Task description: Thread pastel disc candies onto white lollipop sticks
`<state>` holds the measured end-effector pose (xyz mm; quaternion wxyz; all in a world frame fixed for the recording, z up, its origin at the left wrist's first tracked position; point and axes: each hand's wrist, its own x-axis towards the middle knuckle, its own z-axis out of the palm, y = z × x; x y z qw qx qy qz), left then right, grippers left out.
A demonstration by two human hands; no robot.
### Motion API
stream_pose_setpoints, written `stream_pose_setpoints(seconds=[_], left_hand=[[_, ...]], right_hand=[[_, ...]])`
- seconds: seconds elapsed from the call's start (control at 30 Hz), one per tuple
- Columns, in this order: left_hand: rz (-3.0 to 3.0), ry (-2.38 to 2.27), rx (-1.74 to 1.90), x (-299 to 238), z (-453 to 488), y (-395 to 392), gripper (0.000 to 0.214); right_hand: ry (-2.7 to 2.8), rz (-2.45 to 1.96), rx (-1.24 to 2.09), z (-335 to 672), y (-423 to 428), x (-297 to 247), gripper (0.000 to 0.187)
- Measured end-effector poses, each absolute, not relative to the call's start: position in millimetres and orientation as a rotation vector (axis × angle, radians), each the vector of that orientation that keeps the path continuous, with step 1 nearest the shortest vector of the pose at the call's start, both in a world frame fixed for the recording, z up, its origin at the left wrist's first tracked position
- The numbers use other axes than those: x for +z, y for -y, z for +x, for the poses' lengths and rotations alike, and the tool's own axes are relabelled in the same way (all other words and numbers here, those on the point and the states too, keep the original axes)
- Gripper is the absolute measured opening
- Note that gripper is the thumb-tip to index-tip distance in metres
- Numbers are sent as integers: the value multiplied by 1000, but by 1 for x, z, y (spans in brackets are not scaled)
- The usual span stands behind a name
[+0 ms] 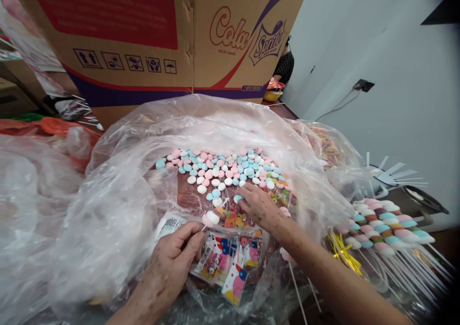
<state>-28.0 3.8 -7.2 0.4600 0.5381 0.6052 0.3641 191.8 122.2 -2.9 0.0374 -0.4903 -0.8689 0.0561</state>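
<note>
My left hand is closed in a pinch on a thin white stick that carries a pink and a white marshmallow at its tip. My right hand reaches into an open clear plastic bag and its fingers pinch a blue marshmallow piece. A heap of pink, blue and white marshmallow pieces lies in the bag, with small coloured ring candies beside my right hand. Printed cartoon wrappers lie under my left hand.
A row of finished marshmallow skewers lies at the right, with gold twist ties by them. A large cardboard box stands behind the bag. More plastic bags fill the left. White sticks fan out near a metal bowl.
</note>
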Motion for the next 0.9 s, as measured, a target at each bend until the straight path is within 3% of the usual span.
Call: stream_pose_setpoints(seconds=[0.4,0.57,0.7,0.9], left_hand=[[1385,-1491,858,-9,-25,-7,31],[1468,-1509,820,-14,-24,-7,28],[1549,-1542,786,-13,-21,-9,28],[1550,-1558,701,-8,-17,-10,29]], right_hand=[[2719,-1241,77,193,-118,-28,23],[1941,-1468,848,194,-116,-17,24],[1206,-1231,1485,189,-106,-1,24],[988,-1114,1667,182,-97,8,26]])
